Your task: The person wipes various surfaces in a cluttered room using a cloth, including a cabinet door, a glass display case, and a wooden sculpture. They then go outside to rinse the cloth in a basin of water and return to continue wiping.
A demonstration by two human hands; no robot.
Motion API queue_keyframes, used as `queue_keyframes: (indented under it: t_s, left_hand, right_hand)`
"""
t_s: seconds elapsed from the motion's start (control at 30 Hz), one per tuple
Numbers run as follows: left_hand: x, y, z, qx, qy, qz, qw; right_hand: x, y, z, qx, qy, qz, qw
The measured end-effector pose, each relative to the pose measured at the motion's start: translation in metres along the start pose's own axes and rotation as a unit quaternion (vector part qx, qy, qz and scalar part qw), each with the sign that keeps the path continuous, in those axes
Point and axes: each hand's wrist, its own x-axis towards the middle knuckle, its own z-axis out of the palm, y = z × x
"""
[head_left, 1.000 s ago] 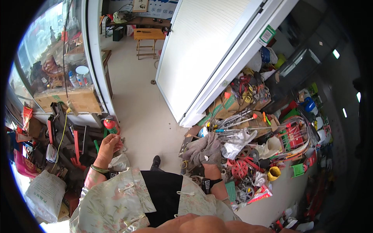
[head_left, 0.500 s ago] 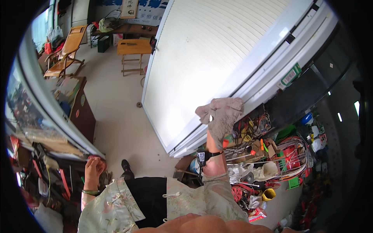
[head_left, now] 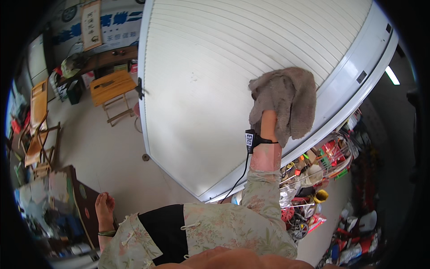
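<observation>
My right hand reaches up under a grey-brown cleaning rag, which lies against the white ribbed door panel. The rag hides my fingers and drapes over both sides of the hand. A black strap with a small tag and a cable sits round that wrist. My left hand is held low at the left, beside the brown desk, its fingers curled together with nothing visible in them. A bracelet circles the left wrist. The door's black handle is on its far left edge.
A wooden folding table and a wooden reclining chair stand in the room at the left. The cluttered brown desk is near my left side. Piled tools and wires lie beyond the door at right. A small round object sits on the floor.
My right hand and the rag have moved from the door's frame edge up onto the ribbed panel. The view has turned to the right and moved closer to the door. My left hand has left the doorframe.
</observation>
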Motion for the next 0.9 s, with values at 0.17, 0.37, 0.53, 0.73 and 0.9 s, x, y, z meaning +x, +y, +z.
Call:
queue_keyframes:
  t_s: [0.17, 0.37, 0.53, 0.73, 0.9]
  left_hand:
    - [0.098, 0.023, 0.035, 0.021, -0.067, -0.033, 0.997]
    - [0.196, 0.055, 0.058, 0.052, -0.126, -0.012, 0.991]
    - [0.267, 0.066, 0.031, 0.011, -0.069, -0.054, 0.996]
    - [0.349, 0.056, 0.043, 0.007, -0.044, -0.102, 0.994]
    - [0.399, 0.063, 0.083, 0.023, -0.112, -0.133, 0.985]
  right_hand:
    - [0.007, 0.029, 0.036, -0.124, 0.017, -0.023, 0.992]
    - [0.016, 0.039, 0.038, -0.215, 0.103, -0.071, 0.969]
    - [0.04, 0.054, 0.038, -0.331, 0.14, -0.059, 0.931]
    - [0.058, 0.081, 0.053, -0.464, 0.13, -0.015, 0.876]
    - [0.069, 0.096, 0.058, -0.531, 0.136, 0.013, 0.836]
